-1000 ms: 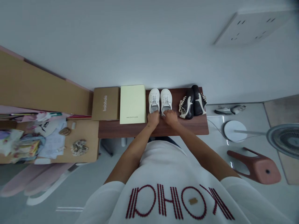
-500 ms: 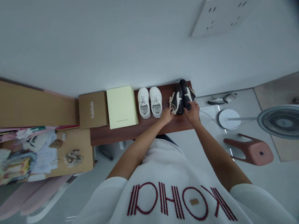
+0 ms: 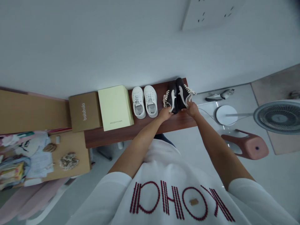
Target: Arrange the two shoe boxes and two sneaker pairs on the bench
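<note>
black sneakers: the pair of black-and-cream sneakers [image 3: 177, 95] sits side by side at the right end of the row, on a dark wood shelf [image 3: 140, 134], toes far, heels near, cream laces splayed outward. That heel-first lie likely explains why the hands meet them there.
left hand: the left hand [image 3: 164, 114] is at the heel of the left sneaker, fingers partly curled against it; cannot tell if it really has hold.
right hand: the right hand [image 3: 192, 109] is at the heel of the right sneaker, fingers bent round the heel edge; firmness of grip cannot be told.
sneakers lifted: cannot tell if they are off the wood.
white sneakers: the white sneakers [image 3: 144, 101] stand just left of the black pair, same toes-far direction, so the row looks deliberately lined up.
boxes: a pale yellow MEIZHIYUAN box [image 3: 114, 107] lies left of those, a brown balabala box [image 3: 84, 112] just beyond it, both flat, edges nearly touching.
left of shelf: a tan desk [image 3: 70, 153] with papers on it.
right of shelf: a pink stool [image 3: 246, 145], a fan [image 3: 278, 117], a pair of shoes on the floor [image 3: 219, 96].
near: a white sweatshirt with red lettering [image 3: 168, 200] on the person.
</note>
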`<move>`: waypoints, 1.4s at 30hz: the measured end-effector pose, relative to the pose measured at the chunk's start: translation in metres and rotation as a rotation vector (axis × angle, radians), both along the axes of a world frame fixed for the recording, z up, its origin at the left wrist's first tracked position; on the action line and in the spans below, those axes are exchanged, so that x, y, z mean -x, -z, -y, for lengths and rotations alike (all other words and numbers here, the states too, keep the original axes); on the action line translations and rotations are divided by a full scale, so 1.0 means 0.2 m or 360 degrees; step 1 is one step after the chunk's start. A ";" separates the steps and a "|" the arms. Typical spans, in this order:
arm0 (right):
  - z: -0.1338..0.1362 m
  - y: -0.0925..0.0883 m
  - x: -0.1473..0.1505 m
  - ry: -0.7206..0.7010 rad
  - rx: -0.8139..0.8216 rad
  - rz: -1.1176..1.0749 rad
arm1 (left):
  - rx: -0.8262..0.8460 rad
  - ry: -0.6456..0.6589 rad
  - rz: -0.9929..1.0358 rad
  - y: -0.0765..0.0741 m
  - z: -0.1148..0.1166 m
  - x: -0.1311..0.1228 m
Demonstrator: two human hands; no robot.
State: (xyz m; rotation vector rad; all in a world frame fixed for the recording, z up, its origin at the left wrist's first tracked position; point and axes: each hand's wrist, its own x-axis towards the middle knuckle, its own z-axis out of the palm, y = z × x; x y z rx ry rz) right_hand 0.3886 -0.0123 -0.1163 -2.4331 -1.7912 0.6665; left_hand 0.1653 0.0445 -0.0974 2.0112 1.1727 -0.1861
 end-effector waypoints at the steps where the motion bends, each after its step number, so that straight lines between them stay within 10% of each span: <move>1: 0.01 -0.01 0.00 -0.0065 -0.0004 0.0076 | -0.0039 0.0063 0.0002 -0.02 0.00 0.00; 11: 0.02 -0.08 0.05 -0.0393 0.0070 0.0351 | -0.0344 0.0427 -0.0173 -0.16 -0.07 -0.15; 42: -0.08 -0.04 0.15 -0.0285 -0.0060 0.0384 | -0.0402 0.0300 -0.0219 -0.14 -0.08 -0.25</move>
